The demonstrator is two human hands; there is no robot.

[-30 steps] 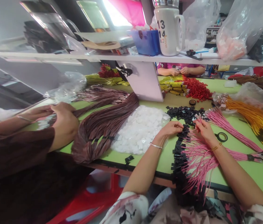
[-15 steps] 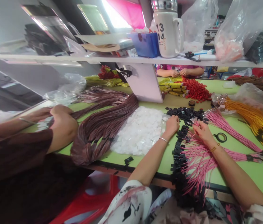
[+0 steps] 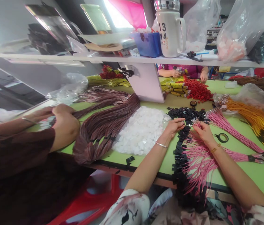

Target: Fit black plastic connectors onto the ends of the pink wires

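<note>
Pink wires [image 3: 198, 159] fan out over the table in front of me, their upper ends gathered in my right hand [image 3: 203, 132]. Small metal tips show at its fingers. My left hand [image 3: 174, 127] is a little way to the left, thumb and fingers closed in a pinch at the near edge of a pile of black plastic connector housings [image 3: 185, 115]. Whatever it pinches is too small to make out against the dark pile. A line of black housings [image 3: 177, 157] on pink wires runs down to the table's front edge.
White plastic pieces in a clear bag [image 3: 141, 131] and brown wire bundles [image 3: 108, 131] lie left. Rolls of black tape [image 3: 222, 137] and yellow wires [image 3: 253, 115] lie right. A shelf with a mug [image 3: 169, 34] crosses above. A co-worker's arm [image 3: 63, 125] is left; another person sits opposite.
My left hand has turned, its fingers now pointing right toward my right hand from the black pile. My right hand stays with the pink wires. The person opposite has moved one hand right.
</note>
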